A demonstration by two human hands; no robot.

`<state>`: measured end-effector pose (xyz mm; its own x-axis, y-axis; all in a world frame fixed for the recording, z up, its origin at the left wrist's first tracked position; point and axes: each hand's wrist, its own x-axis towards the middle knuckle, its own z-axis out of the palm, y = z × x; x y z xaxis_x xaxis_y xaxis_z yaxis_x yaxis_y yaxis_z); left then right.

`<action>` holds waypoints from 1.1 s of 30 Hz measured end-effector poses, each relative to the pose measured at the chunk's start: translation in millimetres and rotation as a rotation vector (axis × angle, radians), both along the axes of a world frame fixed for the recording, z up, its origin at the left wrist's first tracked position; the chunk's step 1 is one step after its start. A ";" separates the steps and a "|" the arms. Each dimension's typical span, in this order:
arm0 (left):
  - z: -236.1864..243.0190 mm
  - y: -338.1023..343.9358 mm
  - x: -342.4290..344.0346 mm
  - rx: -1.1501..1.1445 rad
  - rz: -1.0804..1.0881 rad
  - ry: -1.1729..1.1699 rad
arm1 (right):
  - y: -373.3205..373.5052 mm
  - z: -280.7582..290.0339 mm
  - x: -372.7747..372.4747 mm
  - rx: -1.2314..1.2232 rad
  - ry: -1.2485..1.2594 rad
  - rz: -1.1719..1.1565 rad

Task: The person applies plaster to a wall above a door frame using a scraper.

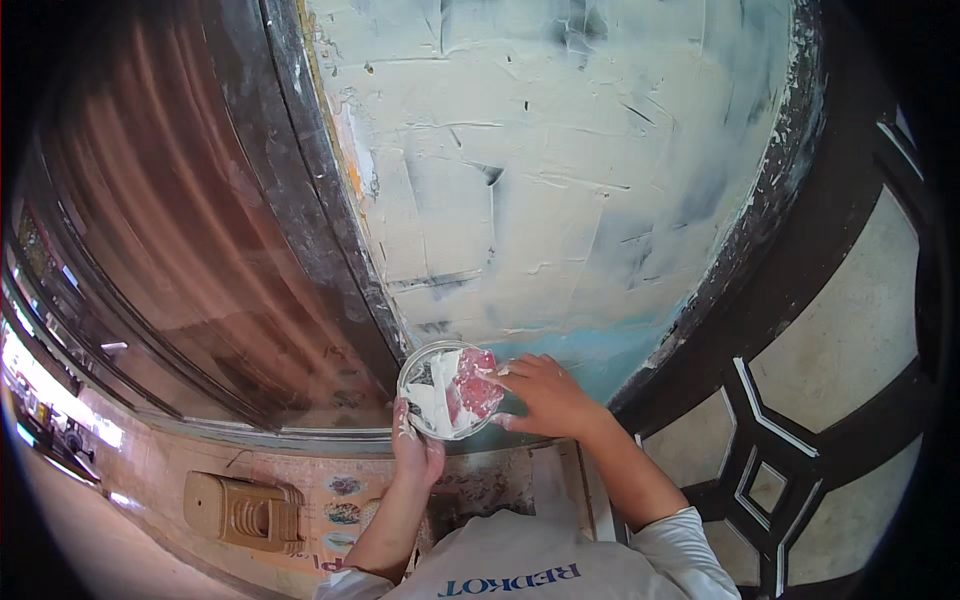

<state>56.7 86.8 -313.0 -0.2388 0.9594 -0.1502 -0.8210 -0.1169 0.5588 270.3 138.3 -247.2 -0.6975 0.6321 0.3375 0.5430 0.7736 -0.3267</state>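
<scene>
A clear round tub with white putty inside is held up in front of the wall by my left hand, whose fingers wrap its lower left side. Over the tub's right half lies a red flat piece that looks like a putty spreader, smeared with white. My right hand pinches its right edge, thumb below and fingers above. White smears show on the fingertips of both hands. The wall ahead carries rough whitish putty, with bluish paint bare along its lower edge.
Dark frames border the wall on both sides. At left stands a glass pane with a brown curtain behind it. A dark panelled door is at right. A brown plastic stool stands on the floor at lower left, near a printed sheet.
</scene>
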 end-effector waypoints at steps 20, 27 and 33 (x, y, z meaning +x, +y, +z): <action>-14.0 -7.8 -14.0 0.081 -0.095 -0.043 | -16.3 0.4 -15.2 0.056 0.523 -0.121; -20.5 -6.3 -14.9 0.072 -0.109 -0.092 | -26.0 4.8 -7.4 -0.007 0.411 -0.187; -20.7 -8.9 -20.1 0.076 -0.041 -0.105 | -25.5 -19.2 3.6 -0.161 0.299 -0.229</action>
